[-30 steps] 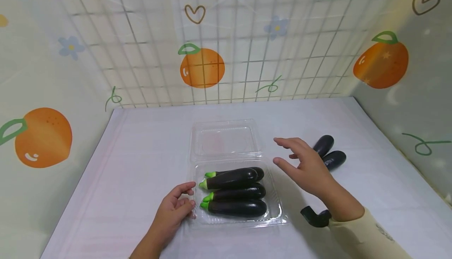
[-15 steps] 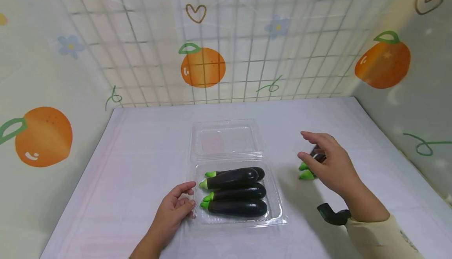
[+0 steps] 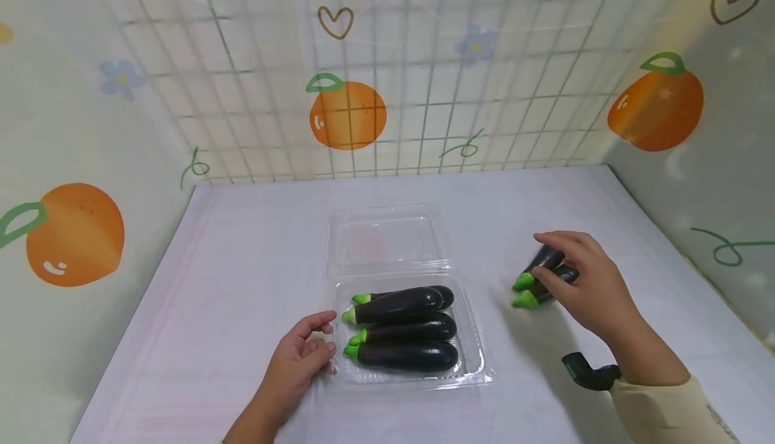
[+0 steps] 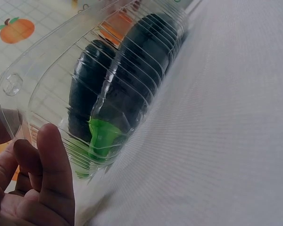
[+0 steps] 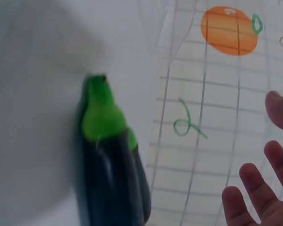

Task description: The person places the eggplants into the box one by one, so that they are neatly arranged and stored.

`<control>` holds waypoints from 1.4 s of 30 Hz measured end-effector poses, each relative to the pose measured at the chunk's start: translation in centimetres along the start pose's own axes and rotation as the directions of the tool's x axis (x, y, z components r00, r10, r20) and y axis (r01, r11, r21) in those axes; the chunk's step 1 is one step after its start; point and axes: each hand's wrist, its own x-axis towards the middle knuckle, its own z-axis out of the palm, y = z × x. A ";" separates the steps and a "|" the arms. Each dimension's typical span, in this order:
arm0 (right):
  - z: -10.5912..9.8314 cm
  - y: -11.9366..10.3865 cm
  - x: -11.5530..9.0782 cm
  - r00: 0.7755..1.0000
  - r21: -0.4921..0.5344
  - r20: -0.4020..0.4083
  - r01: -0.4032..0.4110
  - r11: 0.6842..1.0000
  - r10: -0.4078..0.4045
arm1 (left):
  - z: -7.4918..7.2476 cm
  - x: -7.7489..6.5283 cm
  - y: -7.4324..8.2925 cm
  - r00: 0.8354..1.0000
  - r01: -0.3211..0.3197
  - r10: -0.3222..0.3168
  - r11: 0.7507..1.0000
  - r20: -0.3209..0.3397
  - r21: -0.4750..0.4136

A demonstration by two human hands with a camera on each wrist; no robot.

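Note:
A clear plastic clamshell container point(image 3: 475, 343) lies with its lid point(image 3: 387, 239) folded back, holding several dark eggplants point(image 3: 402, 356) with green stem ends. At the container's left rim my left hand point(image 3: 297, 356) pinches the edge between thumb and fingers; the left wrist view shows this hand point(image 4: 33, 179) at the rim, beside the eggplants point(image 4: 137, 61). My right hand point(image 3: 590, 282) hovers with spread fingers over two loose eggplants point(image 3: 547, 255) on the table, partly hiding them. In the right wrist view its fingers point(image 5: 257, 188) are apart from the nearest eggplant point(image 5: 111, 174).
A white cloth covers the table point(image 3: 242, 249). Printed curtains with oranges and a wire grid point(image 3: 412, 114) enclose the back and sides. A black strap-like piece point(image 3: 590, 373) sits at my right wrist.
My right hand has moved right from near the container to above the two loose eggplants, whose green stem ends now show. My left hand and the container have stayed put.

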 end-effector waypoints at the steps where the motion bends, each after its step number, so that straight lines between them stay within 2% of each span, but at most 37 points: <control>1: -0.1 0.3 0.0 1.000 -0.009 -0.006 -0.003 1.000 0.003 | 0.0 0.0 0.0 1.000 0.001 -0.001 1.000 -0.003 0.002; 9: -1.0 2.0 -0.1 0.995 -0.073 0.028 -0.094 0.993 0.097 | 0.1 0.0 0.1 1.000 0.013 -0.012 1.000 -0.013 0.010; 20: -1.8 4.5 -0.1 0.982 -0.097 0.140 -0.118 0.988 0.130 | 0.1 0.0 0.0 1.000 0.014 -0.014 1.000 -0.010 -0.006; 31: -1.7 6.9 0.2 0.984 -0.089 0.168 -0.040 0.995 0.055 | 0.1 -0.1 0.2 1.000 0.013 -0.012 1.000 -0.022 0.008; 38: -1.0 8.0 0.2 0.974 -0.035 0.216 -0.069 0.997 0.075 | 0.2 -0.2 0.3 1.000 0.002 -0.002 1.000 -0.024 0.023; 42: -0.7 8.3 0.2 0.958 -0.029 0.261 -0.113 0.993 0.117 | 0.2 -0.3 0.3 1.000 -0.007 0.008 1.000 -0.019 0.024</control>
